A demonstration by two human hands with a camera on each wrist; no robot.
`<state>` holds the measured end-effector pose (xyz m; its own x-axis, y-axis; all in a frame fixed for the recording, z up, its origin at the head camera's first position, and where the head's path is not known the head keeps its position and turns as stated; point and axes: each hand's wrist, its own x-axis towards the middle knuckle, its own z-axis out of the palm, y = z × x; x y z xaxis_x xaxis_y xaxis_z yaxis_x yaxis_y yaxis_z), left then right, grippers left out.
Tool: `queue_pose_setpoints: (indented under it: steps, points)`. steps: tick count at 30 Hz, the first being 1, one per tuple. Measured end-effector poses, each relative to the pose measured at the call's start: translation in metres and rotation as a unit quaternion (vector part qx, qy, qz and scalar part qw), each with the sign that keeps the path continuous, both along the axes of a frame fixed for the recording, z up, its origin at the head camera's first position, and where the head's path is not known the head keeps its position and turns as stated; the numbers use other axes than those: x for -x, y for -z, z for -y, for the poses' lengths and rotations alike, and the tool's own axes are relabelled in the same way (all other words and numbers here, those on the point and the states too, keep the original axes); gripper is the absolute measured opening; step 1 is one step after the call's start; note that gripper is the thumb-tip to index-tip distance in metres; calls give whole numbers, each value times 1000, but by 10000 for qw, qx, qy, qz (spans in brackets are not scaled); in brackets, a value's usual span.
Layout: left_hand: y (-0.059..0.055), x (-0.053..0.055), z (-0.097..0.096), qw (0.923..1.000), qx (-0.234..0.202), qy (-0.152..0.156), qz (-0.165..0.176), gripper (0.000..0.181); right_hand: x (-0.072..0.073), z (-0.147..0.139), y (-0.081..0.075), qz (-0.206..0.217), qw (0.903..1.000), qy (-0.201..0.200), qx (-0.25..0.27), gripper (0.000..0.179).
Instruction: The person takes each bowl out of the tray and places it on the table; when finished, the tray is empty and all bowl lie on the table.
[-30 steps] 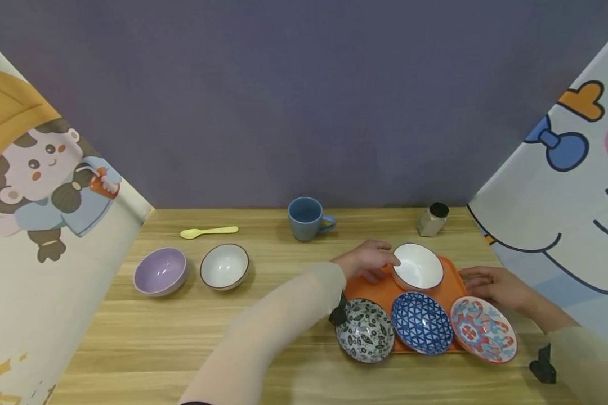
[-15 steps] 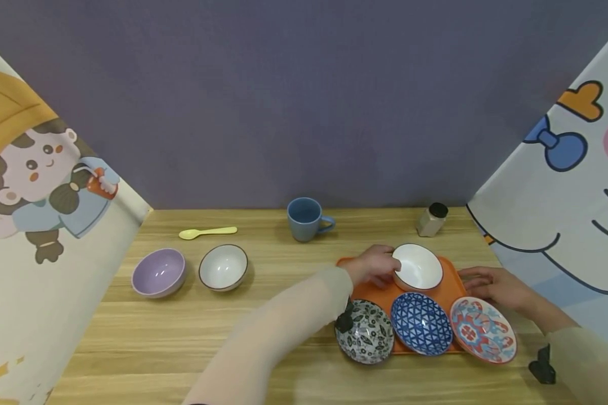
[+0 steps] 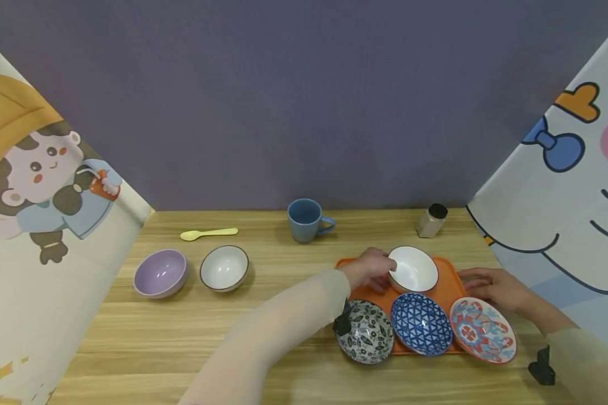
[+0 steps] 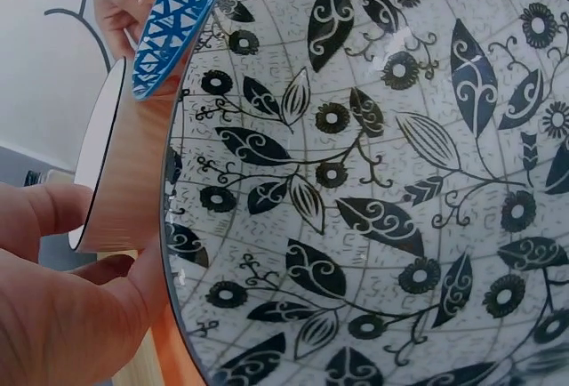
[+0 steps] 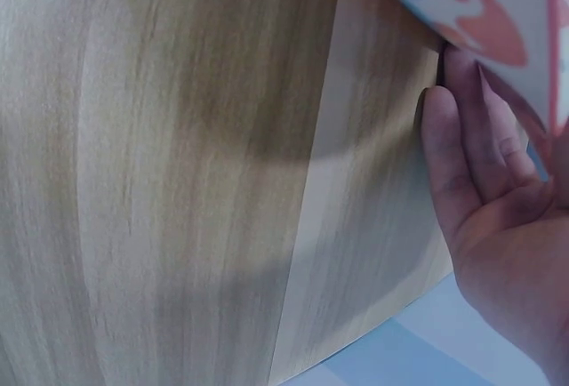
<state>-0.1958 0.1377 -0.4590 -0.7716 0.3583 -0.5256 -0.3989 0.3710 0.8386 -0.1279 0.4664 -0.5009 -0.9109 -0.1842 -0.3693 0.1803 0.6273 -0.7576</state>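
My left hand (image 3: 371, 265) holds a white bowl (image 3: 415, 271) by its left rim, the thumb over the edge and the fingers against the outside. In the left wrist view, the thumb lies on the dark rim of this bowl (image 4: 124, 172). It is over the back of an orange tray (image 3: 451, 277). Along the tray's front are a black-and-white floral bowl (image 3: 369, 336), a blue patterned bowl (image 3: 422, 324) and a red-and-blue patterned bowl (image 3: 483, 331). My right hand (image 3: 494, 287) is beside the tray's right edge; its fingers (image 5: 444, 155) are loosely bent and partly under the red-and-blue bowl's overhang.
To the left stand a purple bowl (image 3: 160, 274) and a second white bowl (image 3: 224, 269), with a yellow spoon (image 3: 209, 233) behind them. A blue mug (image 3: 305, 221) and a black-lidded jar (image 3: 432, 221) stand near the back wall of the wooden table (image 3: 182, 343).
My left hand has closed on the white bowl's rim, and the bowl has shifted slightly left. The right hand has stayed in place.
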Motion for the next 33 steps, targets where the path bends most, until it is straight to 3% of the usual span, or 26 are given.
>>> queue_pose_setpoints:
  steps: [6,15,25,33]
  points:
    - [-1,-1,-2,9997,10,-234,17,39,0,0,0,-25,10000,-22,-71,59]
    - [6,5,-7,9944,-285,-1012,-111,38,0,2,0,-71,10000,-26,-59,59]
    - [2,2,-1,9949,-216,-985,17,29,0,3,-3,-53,9999,-31,-144,58]
    - [5,6,7,9949,-607,-785,166,27,-2,2,-3,-50,9999,-21,-164,58]
